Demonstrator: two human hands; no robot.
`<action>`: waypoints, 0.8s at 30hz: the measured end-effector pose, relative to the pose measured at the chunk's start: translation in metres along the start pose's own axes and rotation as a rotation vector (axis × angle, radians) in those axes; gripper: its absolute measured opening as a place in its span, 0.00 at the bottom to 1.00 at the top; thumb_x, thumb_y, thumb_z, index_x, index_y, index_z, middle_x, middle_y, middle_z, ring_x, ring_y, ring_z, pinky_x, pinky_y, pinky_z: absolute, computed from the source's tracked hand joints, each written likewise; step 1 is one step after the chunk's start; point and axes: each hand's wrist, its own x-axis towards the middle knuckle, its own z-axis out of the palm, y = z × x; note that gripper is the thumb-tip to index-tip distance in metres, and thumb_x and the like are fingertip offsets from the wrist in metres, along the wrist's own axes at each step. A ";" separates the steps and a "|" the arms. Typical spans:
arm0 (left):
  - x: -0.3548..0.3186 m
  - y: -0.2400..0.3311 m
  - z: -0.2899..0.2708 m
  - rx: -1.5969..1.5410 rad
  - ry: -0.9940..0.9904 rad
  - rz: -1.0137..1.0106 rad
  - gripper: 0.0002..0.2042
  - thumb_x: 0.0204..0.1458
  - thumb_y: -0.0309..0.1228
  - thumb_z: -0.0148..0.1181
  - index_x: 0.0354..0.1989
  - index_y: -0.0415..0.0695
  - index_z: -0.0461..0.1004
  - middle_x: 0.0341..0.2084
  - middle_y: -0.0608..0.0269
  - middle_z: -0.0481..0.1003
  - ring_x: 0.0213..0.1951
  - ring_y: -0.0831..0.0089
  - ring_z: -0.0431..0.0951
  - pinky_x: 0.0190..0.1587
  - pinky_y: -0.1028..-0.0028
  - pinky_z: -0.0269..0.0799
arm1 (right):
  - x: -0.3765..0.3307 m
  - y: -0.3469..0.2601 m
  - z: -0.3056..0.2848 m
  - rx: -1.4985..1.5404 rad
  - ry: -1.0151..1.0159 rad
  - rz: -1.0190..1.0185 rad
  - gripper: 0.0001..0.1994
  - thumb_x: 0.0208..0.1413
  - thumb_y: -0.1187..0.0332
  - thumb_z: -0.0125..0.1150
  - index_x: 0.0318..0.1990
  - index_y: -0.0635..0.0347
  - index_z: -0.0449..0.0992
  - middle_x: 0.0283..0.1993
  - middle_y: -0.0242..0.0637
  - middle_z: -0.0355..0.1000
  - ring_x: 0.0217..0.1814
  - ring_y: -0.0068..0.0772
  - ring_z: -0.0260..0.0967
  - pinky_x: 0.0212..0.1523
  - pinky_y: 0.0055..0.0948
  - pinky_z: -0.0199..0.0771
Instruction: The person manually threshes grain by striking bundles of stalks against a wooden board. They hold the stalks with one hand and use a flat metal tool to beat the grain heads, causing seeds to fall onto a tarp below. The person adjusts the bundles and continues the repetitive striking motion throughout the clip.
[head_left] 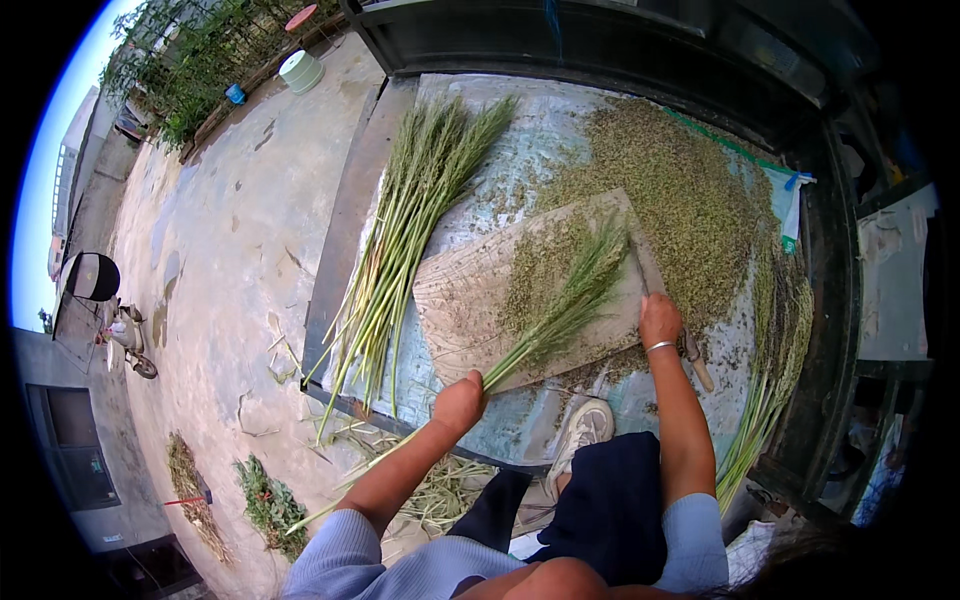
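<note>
My left hand (460, 402) is closed round the stems of a small bunch of green seed-headed stalks (585, 285), whose heads lie across a wooden board (455, 300). The stem ends trail back under my left forearm. At the board's right edge, my right hand (660, 321) grips a thin-bladed tool with a wooden handle (699, 366). Its narrow dark blade (638, 265) reaches up beside the seed heads; its full shape is hard to make out. Loose seeds (530, 275) are scattered on the board, and a wide heap of seed (670, 180) spreads beyond it.
A larger pile of uncut-looking stalks (415, 200) lies to the left on the sheeted flatbed (550, 110). Other stalks (780, 340) rest along the right side. Dark metal panels (600, 45) border the bed. My shoe (585, 425) is at its front edge; stripped stems (445, 490) litter the ground.
</note>
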 end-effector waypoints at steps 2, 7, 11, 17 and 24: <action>0.002 0.005 -0.010 -0.050 0.122 0.027 0.16 0.45 0.35 0.60 0.32 0.41 0.60 0.18 0.46 0.71 0.22 0.46 0.73 0.23 0.54 0.68 | 0.001 0.000 -0.004 0.016 -0.025 0.052 0.11 0.52 0.60 0.56 0.27 0.58 0.70 0.26 0.42 0.71 0.28 0.45 0.71 0.28 0.40 0.72; 0.005 -0.002 -0.020 -0.223 0.361 0.038 0.17 0.46 0.35 0.62 0.31 0.42 0.59 0.17 0.45 0.70 0.22 0.45 0.71 0.22 0.54 0.65 | 0.006 -0.003 -0.011 0.079 -0.066 0.088 0.12 0.53 0.61 0.55 0.26 0.61 0.70 0.25 0.46 0.70 0.28 0.49 0.70 0.28 0.42 0.71; -0.006 -0.032 -0.036 -0.285 0.492 -0.133 0.16 0.46 0.33 0.63 0.30 0.39 0.60 0.16 0.45 0.69 0.22 0.43 0.69 0.22 0.56 0.62 | -0.018 -0.013 -0.017 0.262 0.011 0.120 0.13 0.54 0.62 0.54 0.26 0.62 0.69 0.25 0.49 0.70 0.28 0.52 0.69 0.28 0.44 0.69; -0.042 -0.067 0.034 -0.154 0.289 -0.415 0.16 0.46 0.32 0.62 0.32 0.36 0.60 0.20 0.40 0.70 0.26 0.41 0.71 0.27 0.55 0.65 | -0.086 -0.058 -0.038 0.732 0.093 0.306 0.15 0.54 0.62 0.55 0.23 0.65 0.69 0.19 0.50 0.68 0.21 0.56 0.66 0.23 0.44 0.64; -0.004 0.039 0.094 -0.253 0.107 -0.212 0.17 0.47 0.34 0.58 0.33 0.35 0.59 0.20 0.38 0.72 0.26 0.40 0.73 0.28 0.51 0.68 | -0.097 -0.008 -0.063 0.742 0.128 0.529 0.14 0.55 0.62 0.54 0.29 0.68 0.72 0.21 0.48 0.69 0.21 0.45 0.67 0.26 0.38 0.65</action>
